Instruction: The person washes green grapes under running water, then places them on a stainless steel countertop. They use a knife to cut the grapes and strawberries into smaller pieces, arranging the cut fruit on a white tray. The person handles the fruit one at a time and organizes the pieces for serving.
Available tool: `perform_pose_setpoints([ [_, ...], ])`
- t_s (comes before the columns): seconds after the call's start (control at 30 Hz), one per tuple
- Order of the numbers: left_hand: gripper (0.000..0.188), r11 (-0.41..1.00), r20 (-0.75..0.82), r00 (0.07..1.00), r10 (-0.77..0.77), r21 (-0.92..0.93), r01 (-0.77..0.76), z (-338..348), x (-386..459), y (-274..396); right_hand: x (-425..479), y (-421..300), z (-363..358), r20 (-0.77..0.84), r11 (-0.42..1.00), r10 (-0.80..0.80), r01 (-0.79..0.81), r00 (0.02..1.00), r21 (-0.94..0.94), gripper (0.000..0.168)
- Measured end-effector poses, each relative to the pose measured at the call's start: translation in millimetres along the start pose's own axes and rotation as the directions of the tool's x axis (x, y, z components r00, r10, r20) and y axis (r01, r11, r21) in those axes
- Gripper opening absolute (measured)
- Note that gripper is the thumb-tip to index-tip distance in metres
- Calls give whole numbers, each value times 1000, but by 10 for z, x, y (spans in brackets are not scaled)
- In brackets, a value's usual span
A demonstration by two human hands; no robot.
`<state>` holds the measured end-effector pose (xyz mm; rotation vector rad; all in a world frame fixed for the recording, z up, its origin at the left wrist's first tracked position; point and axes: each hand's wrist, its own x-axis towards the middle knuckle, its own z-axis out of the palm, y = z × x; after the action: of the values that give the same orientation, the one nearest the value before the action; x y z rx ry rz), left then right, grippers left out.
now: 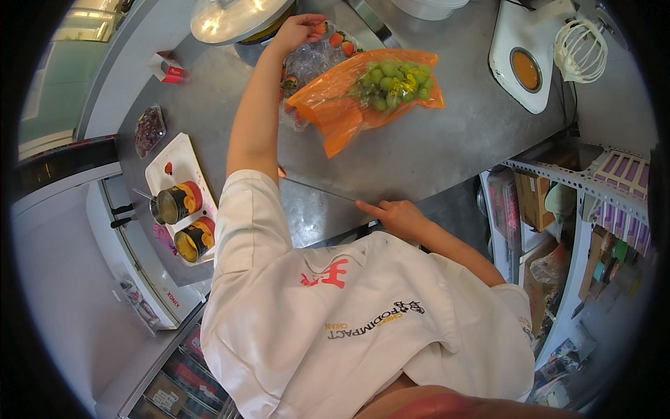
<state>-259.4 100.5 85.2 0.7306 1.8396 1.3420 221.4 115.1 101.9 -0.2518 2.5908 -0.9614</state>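
My left hand (303, 32) reaches to the far side of the steel worktop, fingertips pinched on a strawberry (320, 27). More strawberries (347, 48) lie beside it, around crumpled clear plastic packaging (312, 62). An orange plastic bag (335, 112) partly covers the packaging, with green grapes (390, 81) showing through it. Close to my body, my right hand (400, 217) is curled with its index finger stretched along a thin knife blade (322, 188) seen nearly edge-on, pointing left. The palm hides the knife's handle. A small orange-red piece (281, 172) shows beside my left arm near the blade's tip.
On the left, a white tray (183, 149) carries two opened cans (180, 203) (194, 241). Behind it lie packaged dark grapes (150, 131) and a red-white carton (168, 69). A metal lid (241, 21) is at the back; a white scale (521, 57) and whisk (581, 51) stand right.
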Motion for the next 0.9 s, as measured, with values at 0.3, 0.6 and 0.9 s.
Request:
perform_pose_setpoints([
  [0.3,43,580,-1,979,204,-805,-122,-49,-1246,34,117,-9,88,-27,995,-95,94,995,-43,71],
  [0.6,34,37,-487,870,84,-870,-491,216,-3606,-327,357,-284,304,87,978,-193,199,977,-60,72],
  [0.9,30,183,-664,731,-157,-747,-639,729,-4588,-958,645,-245,342,23,990,-106,108,994,-91,71],
])
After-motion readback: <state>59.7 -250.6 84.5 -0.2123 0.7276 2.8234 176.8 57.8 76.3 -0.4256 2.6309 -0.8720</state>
